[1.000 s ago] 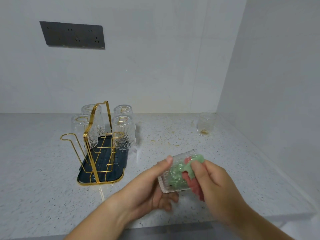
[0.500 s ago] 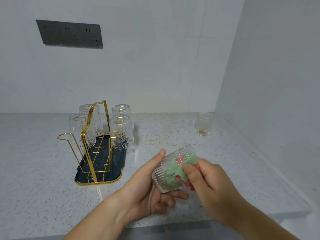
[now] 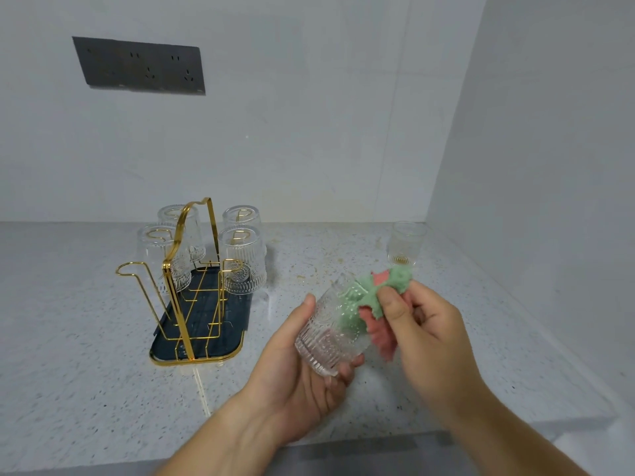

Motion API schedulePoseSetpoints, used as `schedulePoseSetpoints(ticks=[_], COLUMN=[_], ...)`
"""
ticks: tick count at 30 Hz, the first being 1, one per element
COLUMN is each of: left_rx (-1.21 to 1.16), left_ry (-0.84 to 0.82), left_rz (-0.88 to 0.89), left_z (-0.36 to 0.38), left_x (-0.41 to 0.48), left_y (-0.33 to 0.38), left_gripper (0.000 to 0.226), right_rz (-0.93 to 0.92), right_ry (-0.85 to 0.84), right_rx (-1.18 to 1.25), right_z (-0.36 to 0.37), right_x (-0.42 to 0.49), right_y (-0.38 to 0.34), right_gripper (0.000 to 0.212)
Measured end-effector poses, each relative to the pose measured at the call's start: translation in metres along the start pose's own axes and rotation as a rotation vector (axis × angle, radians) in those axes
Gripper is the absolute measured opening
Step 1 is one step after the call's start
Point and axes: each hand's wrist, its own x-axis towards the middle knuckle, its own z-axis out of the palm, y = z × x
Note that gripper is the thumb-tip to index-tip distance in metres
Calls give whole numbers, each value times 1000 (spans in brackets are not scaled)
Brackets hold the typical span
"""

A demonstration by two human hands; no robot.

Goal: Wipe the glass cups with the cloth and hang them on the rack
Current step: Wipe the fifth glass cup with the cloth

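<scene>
My left hand [image 3: 299, 369] grips a ribbed glass cup [image 3: 328, 333], tilted with its mouth toward the upper right. My right hand [image 3: 426, 334] pinches a green and pink cloth [image 3: 378, 297]; part of the cloth lies inside the cup and part bunches out at its rim. To the left stands a gold wire rack [image 3: 185, 283] on a dark tray [image 3: 202, 324]. Several glass cups hang upside down on its far pegs, such as one at the right [image 3: 242, 261]. The near pegs are bare. Another glass cup [image 3: 405, 243] stands upright by the right wall.
A speckled countertop [image 3: 86, 355] runs to white walls behind and on the right. A dark socket panel [image 3: 139, 65] is on the back wall. Small crumbs or stains [image 3: 316, 266] dot the counter between the rack and the far cup.
My right hand has drawn the cloth up and partly out of the cup's mouth. The cup has tipped a little more upright in my left hand.
</scene>
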Motion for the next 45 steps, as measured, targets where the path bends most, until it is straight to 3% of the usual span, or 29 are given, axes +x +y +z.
schedulePoseSetpoints(ticks=[6,13,17,21,23,27,31,34,37,40,45], left_rx=[31,295,270,304,339,431,486,334,241,332,500], left_ry=[-10,18,45,96,126,156,182,269,279,217,168], left_rz=[160,402,503,554,605,633,673,671,646,646,696], left_z=[-4,-5,2,14,16,18,11,0,-4,4,13], left_x=[2,9,11,15,18,17,19,22,25,23,22], left_y=[-1,11,13,-2,-9,-9,-4,1,-1,-14,-14], left_gripper=[55,92,57,68,67,79,66,65,64,69,65], right_rz=[144,279,360,420,451,520,561,565,539,520,518], right_ry=[235,150,68,82,62,60,54,55,40,108,62], right_rx=[321,461,545,594,667,782,819,835,821,840,899], right_z=[-2,2,18,50,52,37,46,53,48,34,43], right_x=[11,-8,-27,-33,-25,1,-8,-23,-19,0,-7], right_y=[-1,-1,8,17,14,10,18,18,23,31,34], right_gripper=[33,44,42,54,49,63,62,57,78,75,77])
